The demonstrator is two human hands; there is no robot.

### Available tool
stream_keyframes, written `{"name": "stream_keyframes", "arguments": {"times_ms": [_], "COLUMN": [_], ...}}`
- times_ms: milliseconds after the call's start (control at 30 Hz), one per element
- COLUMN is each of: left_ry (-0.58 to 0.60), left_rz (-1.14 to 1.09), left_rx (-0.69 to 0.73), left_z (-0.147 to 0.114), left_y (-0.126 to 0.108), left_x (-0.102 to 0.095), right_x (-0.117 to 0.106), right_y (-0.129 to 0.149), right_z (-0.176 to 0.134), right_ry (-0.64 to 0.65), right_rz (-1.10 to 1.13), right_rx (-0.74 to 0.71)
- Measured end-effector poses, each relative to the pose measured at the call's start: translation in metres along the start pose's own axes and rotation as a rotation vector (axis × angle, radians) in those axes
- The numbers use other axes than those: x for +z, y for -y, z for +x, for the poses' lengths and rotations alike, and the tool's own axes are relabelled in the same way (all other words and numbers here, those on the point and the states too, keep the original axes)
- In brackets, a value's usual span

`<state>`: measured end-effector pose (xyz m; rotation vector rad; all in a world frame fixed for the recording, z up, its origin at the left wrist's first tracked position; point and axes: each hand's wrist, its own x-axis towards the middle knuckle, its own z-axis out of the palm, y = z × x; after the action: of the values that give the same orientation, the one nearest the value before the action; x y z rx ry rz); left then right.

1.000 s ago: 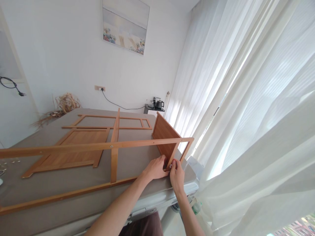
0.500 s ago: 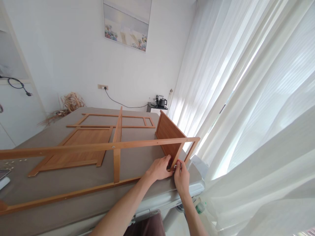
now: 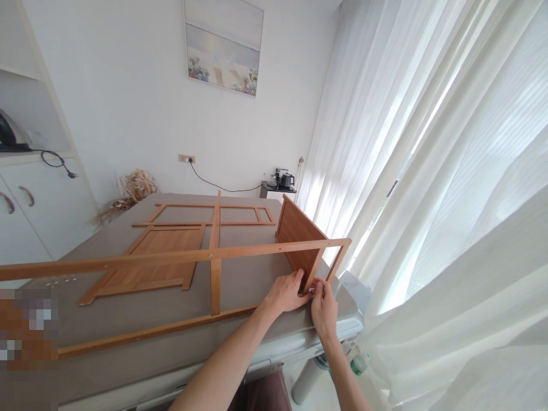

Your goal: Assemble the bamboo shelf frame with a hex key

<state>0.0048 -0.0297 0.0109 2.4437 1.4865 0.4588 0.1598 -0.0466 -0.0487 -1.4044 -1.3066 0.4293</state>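
Note:
A wooden frame with long rails and crosspieces stands on its side on the table. At its right end, a wooden panel stands upright between the rails. My left hand is closed round the near lower corner of this panel, where it meets the lower rail. Just right of it, on the outer side of the same corner, my right hand is pinched closed. A small pale or metallic piece shows at its fingertips, too small to name. My left fingertips are partly hidden behind the panel edge.
Behind the frame, a flat wooden panel and a slim open wooden frame lie on the grey-topped table. Several small pieces of hardware lie at the left. White curtains hang close on the right.
The view has shifted slightly left, so the furniture and hands appear a little further right. Both hands stay at the same panel corner, with the right fingers slightly changed in pose.

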Motion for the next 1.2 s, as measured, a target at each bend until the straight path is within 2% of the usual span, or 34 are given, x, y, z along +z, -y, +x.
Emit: {"name": "stream_keyframes", "arguments": {"times_ms": [267, 633, 867, 1200], "left_ry": [-0.042, -0.213, -0.22, -0.232], "left_rz": [0.124, 0.155, 0.1, -0.041], "left_rx": [-0.038, -0.171, -0.136, -0.116], "left_z": [-0.004, -0.022, -0.022, -0.022], "left_y": [-0.01, -0.026, -0.025, -0.022], "left_x": [0.009, 0.033, 0.032, 0.03], "right_x": [0.001, 0.001, 0.004, -0.001], "right_y": [0.001, 0.003, 0.001, -0.004], "right_z": [0.0, 0.0, 0.004, 0.002], "right_ry": [-0.003, 0.032, 0.102, 0.046], "right_rz": [-0.043, -0.18, -0.238, -0.25], "right_rx": [-0.037, -0.059, -0.085, -0.102]}}
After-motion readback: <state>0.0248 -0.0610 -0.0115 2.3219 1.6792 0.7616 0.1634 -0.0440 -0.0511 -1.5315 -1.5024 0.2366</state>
